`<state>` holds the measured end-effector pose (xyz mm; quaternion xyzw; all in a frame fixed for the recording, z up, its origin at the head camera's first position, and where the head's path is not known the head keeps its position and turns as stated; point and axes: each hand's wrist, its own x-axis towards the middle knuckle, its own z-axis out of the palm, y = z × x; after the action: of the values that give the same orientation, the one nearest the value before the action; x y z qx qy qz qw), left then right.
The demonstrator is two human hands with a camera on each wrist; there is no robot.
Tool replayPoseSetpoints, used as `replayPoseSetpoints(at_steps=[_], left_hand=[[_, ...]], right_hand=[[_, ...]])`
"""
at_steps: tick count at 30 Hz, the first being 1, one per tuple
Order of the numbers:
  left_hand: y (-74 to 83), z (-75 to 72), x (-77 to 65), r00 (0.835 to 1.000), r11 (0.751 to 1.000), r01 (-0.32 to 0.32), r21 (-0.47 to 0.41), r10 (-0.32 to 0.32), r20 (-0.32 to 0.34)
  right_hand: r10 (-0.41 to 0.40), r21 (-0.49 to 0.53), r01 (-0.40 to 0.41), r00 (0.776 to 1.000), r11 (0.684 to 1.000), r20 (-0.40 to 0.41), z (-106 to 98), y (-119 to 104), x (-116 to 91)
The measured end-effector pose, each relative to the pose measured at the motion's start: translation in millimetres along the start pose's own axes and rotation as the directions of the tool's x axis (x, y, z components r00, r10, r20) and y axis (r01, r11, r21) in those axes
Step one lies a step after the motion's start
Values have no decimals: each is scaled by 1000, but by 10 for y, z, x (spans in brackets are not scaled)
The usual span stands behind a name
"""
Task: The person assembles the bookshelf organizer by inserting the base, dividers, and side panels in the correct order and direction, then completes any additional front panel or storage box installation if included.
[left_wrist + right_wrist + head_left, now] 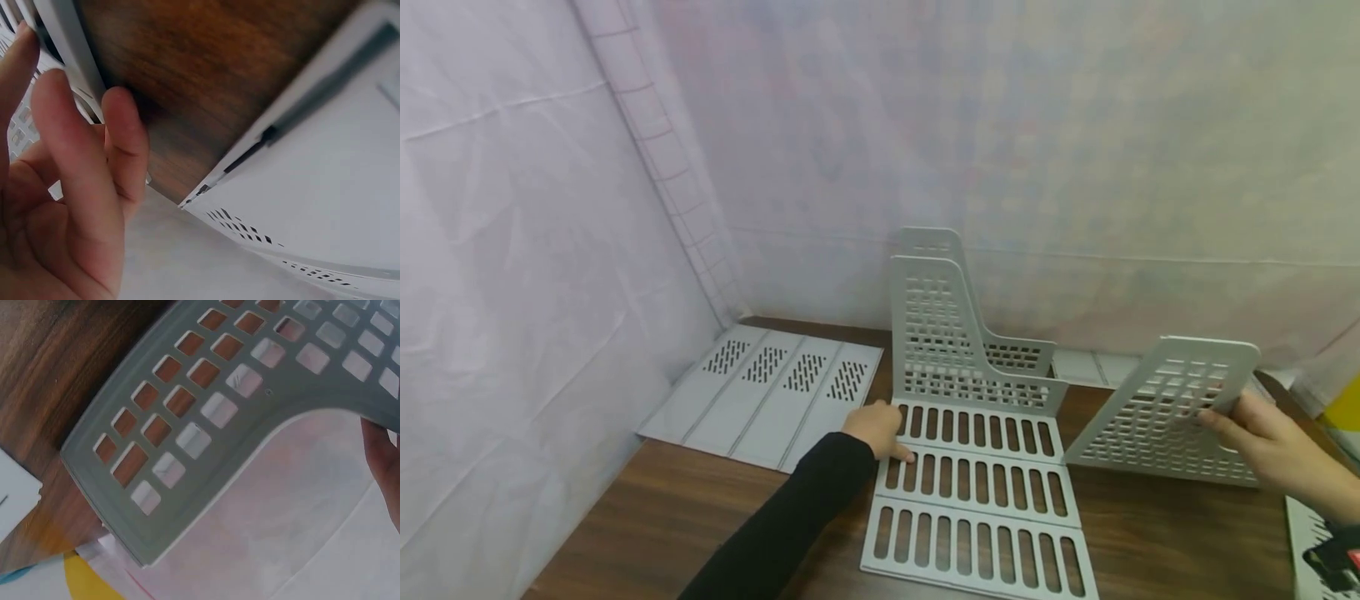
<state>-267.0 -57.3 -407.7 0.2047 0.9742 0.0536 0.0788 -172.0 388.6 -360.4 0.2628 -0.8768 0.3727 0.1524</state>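
Note:
My left hand (874, 429) grips the left edge of a pale grey slotted panel (977, 510), its thumb lying over the top; other fingers (122, 134) curl beside the edge. The slotted panel lies flat in three hinged sections. At its far end stand two perforated side panels, the nearer one (936, 325) close to my left fingers. Off to the right, my right hand (1262, 429) pinches a third perforated side panel (1180, 400) with the thumb on its face. This panel stands tilted, its lower left corner close to the slotted panel. The right wrist view shows its curved edge.
A white folding panel (760, 392) with small slits lies flat at left, near the cloth wall (827, 158). Another white panel (1101, 368) lies at the back. A slotted piece (1307, 542) is at the right edge. Everything rests on a dark wooden table (1180, 542).

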Motion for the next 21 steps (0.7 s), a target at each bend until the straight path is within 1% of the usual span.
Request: replayPoseSetpoints(at_steps=[2, 6, 10, 13, 15, 17, 18, 19, 21], left_hand=[[2, 2, -3, 1000, 1000, 2, -4, -2, 2], [0, 7, 1, 1000, 1000, 8, -3, -8, 2], [5, 7, 15, 1000, 1000, -1, 3, 1, -1], [2, 4, 14, 1000, 1000, -3, -1, 3, -2], [-8, 2, 11, 1000, 1000, -2, -2, 2, -2], [-20, 4, 11, 1000, 1000, 0, -6, 0, 2], [-26, 4, 10, 1000, 1000, -2, -9, 2, 4], [-34, 7, 10, 1000, 1000, -5, -14, 5, 9], [-50, 16, 11, 1000, 999, -13, -34, 13, 18]], right_hand=[[-11, 9, 11, 1000, 1000, 3, 23, 2, 14], [29, -25, -28, 1000, 999, 10, 26, -21, 36], [63, -24, -62, 998, 998, 28, -15, -23, 15], [32, -4, -32, 999, 999, 27, -10, -26, 11], [18, -20, -18, 1000, 1000, 14, 2, -36, 20], [25, -69, -24, 1000, 997, 6, 14, -42, 29], [34, -116, -33, 999, 993, 3, 19, -40, 27], [51, -180, -51, 999, 982, -5, 24, -34, 18], [78, -329, -80, 997, 941, -18, 40, -13, -14]])
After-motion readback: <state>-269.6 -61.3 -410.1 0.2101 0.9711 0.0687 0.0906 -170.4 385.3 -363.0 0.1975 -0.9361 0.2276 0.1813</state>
